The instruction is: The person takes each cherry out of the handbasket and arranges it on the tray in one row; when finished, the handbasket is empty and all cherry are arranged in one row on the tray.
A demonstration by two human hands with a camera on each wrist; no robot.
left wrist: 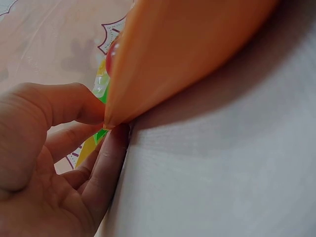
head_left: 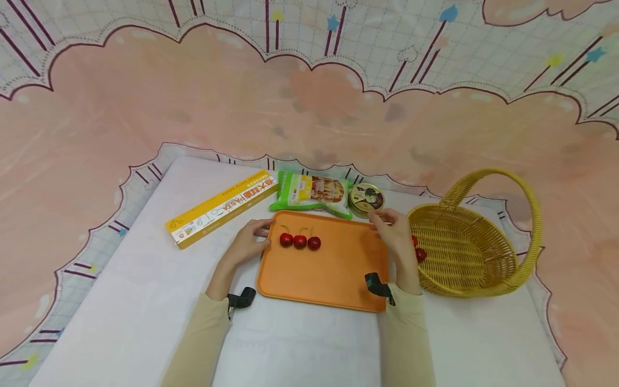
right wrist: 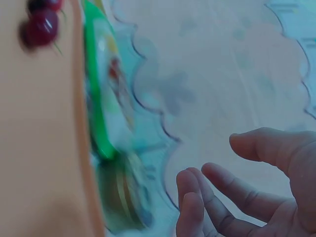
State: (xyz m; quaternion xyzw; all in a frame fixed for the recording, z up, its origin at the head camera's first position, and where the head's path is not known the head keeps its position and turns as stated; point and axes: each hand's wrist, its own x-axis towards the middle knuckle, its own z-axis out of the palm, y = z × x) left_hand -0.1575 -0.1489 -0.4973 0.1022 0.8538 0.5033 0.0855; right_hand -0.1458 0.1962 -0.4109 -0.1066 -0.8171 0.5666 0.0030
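Note:
An orange tray bears three red cherries in a row near its upper left; their stems point up. At the tray's left edge, my left hand pinches the rim between thumb and fingers, closer in the left wrist view, where the tray shows its side. My right hand hovers by the tray's upper right corner, next to a round tin. In the right wrist view the right hand's fingers are loosely bent, thumb apart, holding nothing.
A yellow wicker basket with a tall handle stands at the right, with cherries at its left side, partly hidden by the right hand. Behind the tray lies a green-edged food packet. A yellow pasta box lies slanted at the left.

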